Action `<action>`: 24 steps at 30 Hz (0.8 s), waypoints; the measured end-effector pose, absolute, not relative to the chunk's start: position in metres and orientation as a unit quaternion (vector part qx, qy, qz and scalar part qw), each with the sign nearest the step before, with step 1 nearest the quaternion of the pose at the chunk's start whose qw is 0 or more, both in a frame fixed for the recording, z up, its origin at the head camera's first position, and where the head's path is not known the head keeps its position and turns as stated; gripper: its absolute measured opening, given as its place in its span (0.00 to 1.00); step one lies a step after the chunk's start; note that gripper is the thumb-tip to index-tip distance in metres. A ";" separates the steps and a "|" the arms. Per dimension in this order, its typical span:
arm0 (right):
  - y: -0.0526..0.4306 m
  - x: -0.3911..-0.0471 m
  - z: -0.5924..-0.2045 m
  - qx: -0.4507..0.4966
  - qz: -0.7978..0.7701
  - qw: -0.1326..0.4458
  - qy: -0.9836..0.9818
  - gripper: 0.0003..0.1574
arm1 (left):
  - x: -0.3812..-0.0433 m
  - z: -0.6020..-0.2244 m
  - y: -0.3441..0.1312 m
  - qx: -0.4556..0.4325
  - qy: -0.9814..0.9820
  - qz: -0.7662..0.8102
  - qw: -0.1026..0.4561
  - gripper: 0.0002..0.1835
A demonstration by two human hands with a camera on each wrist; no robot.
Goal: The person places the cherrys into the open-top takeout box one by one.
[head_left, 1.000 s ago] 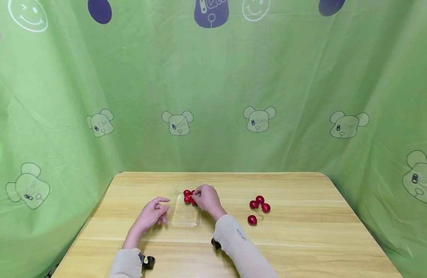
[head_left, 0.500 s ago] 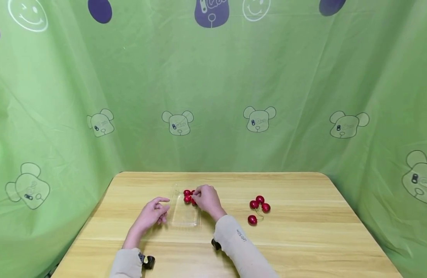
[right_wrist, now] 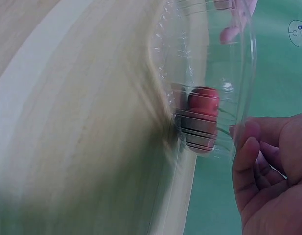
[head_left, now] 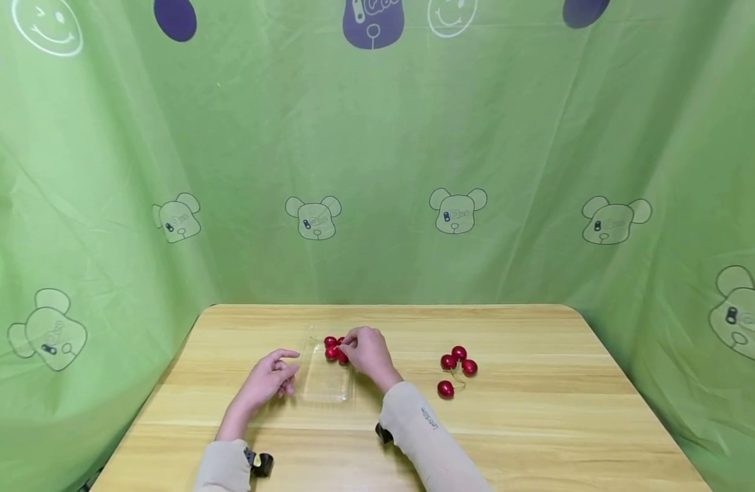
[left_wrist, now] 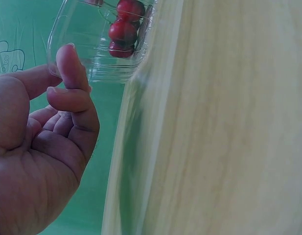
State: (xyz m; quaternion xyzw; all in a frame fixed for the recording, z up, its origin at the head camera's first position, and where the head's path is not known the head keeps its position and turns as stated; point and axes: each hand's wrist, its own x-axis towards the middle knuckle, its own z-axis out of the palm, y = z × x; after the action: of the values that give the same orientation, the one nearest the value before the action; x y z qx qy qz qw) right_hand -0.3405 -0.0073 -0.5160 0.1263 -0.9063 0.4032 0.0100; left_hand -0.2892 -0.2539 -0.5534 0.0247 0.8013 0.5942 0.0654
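Observation:
A clear plastic box (head_left: 326, 394) stands on the table, with several red cherries (head_left: 331, 353) grouped at its far right. Reaching over its right rim, my right hand (head_left: 369, 355) pinches a thin cherry stem (right_wrist: 223, 130) between thumb and forefinger. In the right wrist view that stem runs down to the cherries (right_wrist: 203, 100) behind the clear wall. At the left side of the box is my left hand (head_left: 265, 379), its fingers loosely bent and holding nothing. The left wrist view has its fingertips right at the box's rim (left_wrist: 52, 36). Part of the cherry group is hidden by my right hand.
To the right of the box, several more cherries (head_left: 469, 367) with stems lie on the wooden table (head_left: 537, 424), one cherry (head_left: 445, 389) a little nearer. A green printed curtain (head_left: 377, 137) surrounds the table at the back and sides.

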 end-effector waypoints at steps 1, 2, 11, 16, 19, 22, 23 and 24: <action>-0.007 -0.340 -0.516 0.126 0.405 0.010 -0.906 0.04 | -0.289 -0.554 -0.254 0.025 0.802 0.594 0.066 0.24; -0.006 -0.340 -0.516 0.126 0.404 0.011 -0.906 0.04 | -0.289 -0.554 -0.254 0.025 0.802 0.593 0.066 0.24; 0.001 -0.337 -0.515 0.140 0.441 0.008 -0.886 0.03 | -0.289 -0.554 -0.253 0.031 0.809 0.584 0.060 0.23; 0.007 -0.334 -0.515 0.142 0.465 -0.008 -0.874 0.04 | -0.288 -0.554 -0.251 0.027 0.811 0.581 0.058 0.23; 0.012 -0.332 -0.514 0.142 0.469 -0.017 -0.871 0.05 | -0.287 -0.553 -0.251 0.022 0.810 0.583 0.060 0.23; 0.017 -0.331 -0.513 0.143 0.463 -0.018 -0.874 0.06 | -0.286 -0.552 -0.250 0.021 0.809 0.584 0.061 0.23; 0.020 -0.330 -0.512 0.143 0.463 -0.019 -0.874 0.06 | -0.286 -0.551 -0.249 0.022 0.808 0.585 0.062 0.23; 0.022 -0.330 -0.512 0.143 0.462 -0.019 -0.875 0.06 | -0.287 -0.551 -0.249 0.024 0.808 0.585 0.061 0.23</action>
State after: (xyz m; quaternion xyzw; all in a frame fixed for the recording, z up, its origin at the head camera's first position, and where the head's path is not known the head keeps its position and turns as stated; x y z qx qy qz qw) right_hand -0.3297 0.0219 -0.5117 0.1432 -0.8749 0.4623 -0.0193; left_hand -0.2866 -0.2494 -0.5509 0.0238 0.8082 0.5853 0.0610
